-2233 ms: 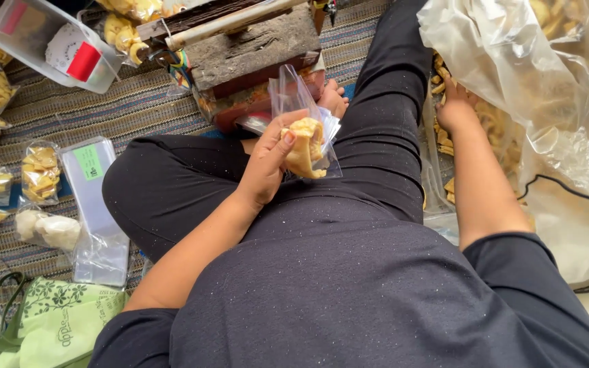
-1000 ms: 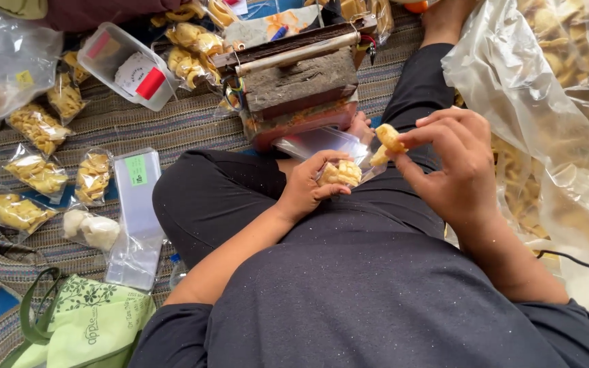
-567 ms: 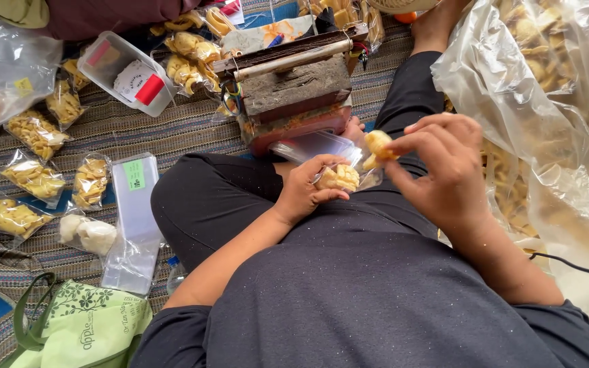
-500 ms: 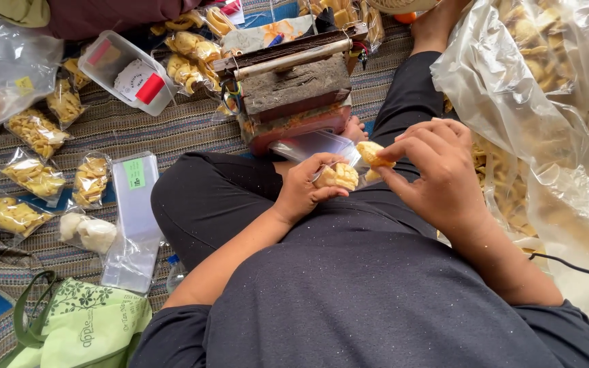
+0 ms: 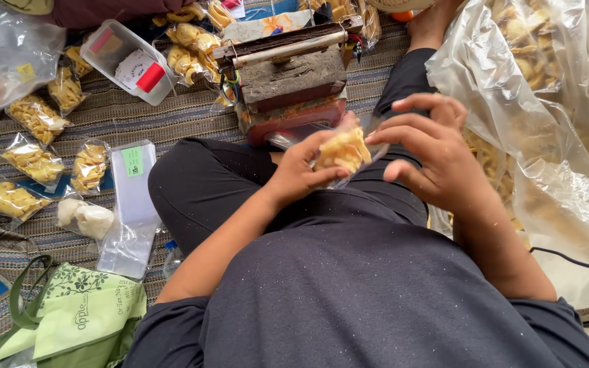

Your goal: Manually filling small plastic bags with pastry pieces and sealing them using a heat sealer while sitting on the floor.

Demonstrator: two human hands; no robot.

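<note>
From the head camera, the person sat cross-legged on a striped woven mat (image 5: 172,116), both hands raised over the lap. The left hand (image 5: 298,174) gripped a small clear bag of yellow snack chips (image 5: 344,150), thumb and fingers closed round its lower part, holding it upright just above the knees. The right hand (image 5: 438,153) hovered just right of the bag, its fingers loosely curled and spread, the fingertips at or very near the bag's upper edge; whether they actually pinched the plastic could not be told.

Just beyond the bag, farther off, stood a worn heat sealer (image 5: 288,71) with a wooden top. To the right bulged a large clear sack of chips (image 5: 553,136). On the mat at far left lay several filled small bags (image 5: 32,160), a stack of empty clear bags (image 5: 131,197) and a clear plastic box (image 5: 127,61). A green cloth bag (image 5: 76,317) lay near left.
</note>
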